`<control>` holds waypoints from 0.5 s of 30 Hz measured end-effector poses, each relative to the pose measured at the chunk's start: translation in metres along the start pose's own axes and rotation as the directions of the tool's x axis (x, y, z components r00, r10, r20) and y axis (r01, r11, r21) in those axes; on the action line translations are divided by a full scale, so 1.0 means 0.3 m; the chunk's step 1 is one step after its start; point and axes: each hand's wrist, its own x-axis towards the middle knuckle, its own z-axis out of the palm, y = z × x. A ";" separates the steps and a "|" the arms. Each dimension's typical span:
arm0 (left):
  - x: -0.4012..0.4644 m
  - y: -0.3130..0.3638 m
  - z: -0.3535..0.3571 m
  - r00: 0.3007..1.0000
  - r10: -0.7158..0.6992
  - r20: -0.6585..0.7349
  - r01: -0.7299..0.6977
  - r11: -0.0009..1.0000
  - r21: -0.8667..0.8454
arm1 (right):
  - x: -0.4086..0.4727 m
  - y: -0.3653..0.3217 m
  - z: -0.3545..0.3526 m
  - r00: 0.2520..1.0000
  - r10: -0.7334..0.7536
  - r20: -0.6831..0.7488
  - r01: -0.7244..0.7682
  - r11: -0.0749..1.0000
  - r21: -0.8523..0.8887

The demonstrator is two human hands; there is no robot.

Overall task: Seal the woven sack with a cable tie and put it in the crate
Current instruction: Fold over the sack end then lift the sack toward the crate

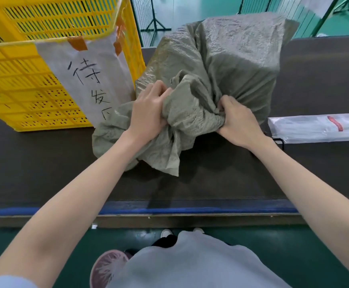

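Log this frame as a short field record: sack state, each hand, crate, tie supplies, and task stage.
sack: grey-green woven sack, filled, lying on the dark table, mouth toward the person
sack mouth: bunched, no cable tie visible on it
left hand: left hand gripping the gathered mouth fabric
right hand: right hand gripping the gathered fabric from the other side
crate: yellow crate left of the sack, handwritten paper label taped on
tie supplies: clear plastic packet at right, untouched; contents unclear
stage: gathering the mouth; sealing not yet done
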 end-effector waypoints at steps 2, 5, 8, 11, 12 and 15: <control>-0.068 -0.019 0.018 0.997 0.074 -0.003 -0.074 0.995 0.070 | -0.044 0.002 0.030 1.000 -0.023 0.009 0.023 1.000 0.008; -0.159 -0.045 0.038 0.993 0.103 0.048 -0.109 0.984 0.143 | -0.095 0.015 0.075 0.995 -0.099 0.025 0.101 0.991 -0.084; -0.196 -0.069 0.046 0.993 0.115 0.022 -0.117 0.979 0.167 | -0.143 0.063 0.097 0.994 -0.107 0.035 0.113 0.963 -0.243; -0.222 -0.082 0.052 0.986 0.169 0.014 -0.169 0.976 0.134 | -0.193 0.113 0.111 0.996 -0.027 -0.088 -0.007 0.933 -0.360; -0.235 -0.080 0.056 0.983 0.180 0.031 -0.183 0.978 0.105 | -0.203 0.121 0.118 0.991 -0.016 -0.133 -0.035 0.929 -0.369; -0.310 -0.070 0.082 0.979 0.119 0.168 -0.126 0.992 0.031 | -0.203 0.110 0.143 0.973 0.043 -0.229 -0.112 0.948 -0.298</control>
